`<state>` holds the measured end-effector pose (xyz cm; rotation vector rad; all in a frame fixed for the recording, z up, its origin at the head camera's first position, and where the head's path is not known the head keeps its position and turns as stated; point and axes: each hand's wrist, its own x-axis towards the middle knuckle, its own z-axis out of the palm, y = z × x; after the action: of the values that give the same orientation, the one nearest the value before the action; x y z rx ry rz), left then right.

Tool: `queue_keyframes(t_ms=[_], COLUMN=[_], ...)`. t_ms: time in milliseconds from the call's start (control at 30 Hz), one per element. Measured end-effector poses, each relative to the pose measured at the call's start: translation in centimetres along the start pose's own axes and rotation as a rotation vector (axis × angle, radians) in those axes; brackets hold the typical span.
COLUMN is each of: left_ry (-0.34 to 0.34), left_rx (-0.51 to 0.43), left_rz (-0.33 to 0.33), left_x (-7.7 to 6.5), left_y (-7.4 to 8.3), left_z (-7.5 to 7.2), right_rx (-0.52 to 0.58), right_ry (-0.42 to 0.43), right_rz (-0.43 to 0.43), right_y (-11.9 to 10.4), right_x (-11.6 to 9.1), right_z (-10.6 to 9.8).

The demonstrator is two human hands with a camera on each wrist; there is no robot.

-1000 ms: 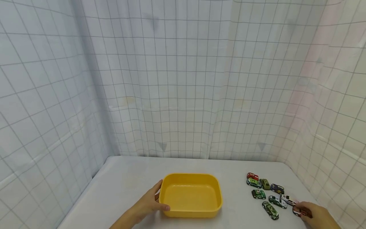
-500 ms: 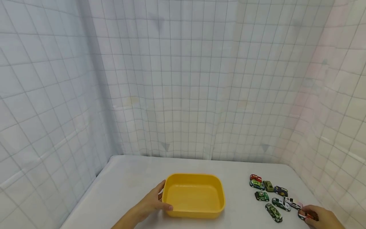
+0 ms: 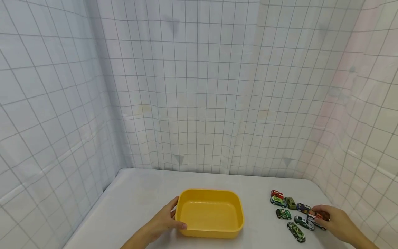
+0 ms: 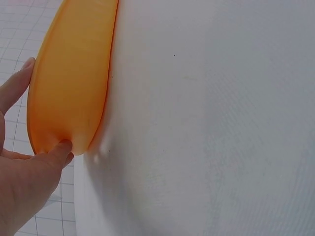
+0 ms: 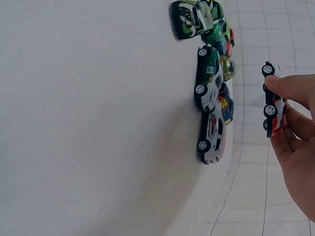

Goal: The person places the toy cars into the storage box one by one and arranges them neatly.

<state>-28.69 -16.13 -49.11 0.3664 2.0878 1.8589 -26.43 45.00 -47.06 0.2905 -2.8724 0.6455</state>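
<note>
Yellow plastic forms the tray [image 3: 209, 233] on the white table [image 3: 146, 188]; the left hand [image 3: 163, 219] grips its left side, thumb and fingers spread around the near corner. Half a second ago the red-and-white toy car [image 5: 275, 103] was beyond the white toy car [image 5: 213, 137], at the group's right end; now the right hand [image 5: 300, 152] has brought it leftward, pinched between thumb and curled fingers, wheels showing in the right wrist view. It seems clear of the tabletop, so this car's pickup looks done, while the other toy cars [image 3: 283, 214] lie on the table, well apart from the tray.
</note>
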Motion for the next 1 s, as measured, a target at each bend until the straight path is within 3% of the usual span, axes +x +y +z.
queue_keyframes(t_ms=[200, 500, 733, 1000], left_ry=[-0.005, -0.009, -0.005, 0.015], left_rx=[0.001, -0.012, -0.021, 0.007], left_rz=[0.000, 0.000, -0.003, -0.016], left_x=[0.1, 0.0, 0.0, -0.1], left_y=[0.0, 0.1, 0.0, 0.0], left_z=[-0.1, -0.1, -0.1, 0.0], right_rx=[0.078, 0.219, 0.211, 0.214], right_ry=[-0.028, -0.092, -0.112, -0.101], right_rz=[-0.086, -0.222, -0.292, -0.381], right_y=[-2.2, -7.1, -10.6, -12.7], right_x=[2.3, 5.3, 7.7, 9.1], right_z=[0.5, 3.1, 4.7, 6.2])
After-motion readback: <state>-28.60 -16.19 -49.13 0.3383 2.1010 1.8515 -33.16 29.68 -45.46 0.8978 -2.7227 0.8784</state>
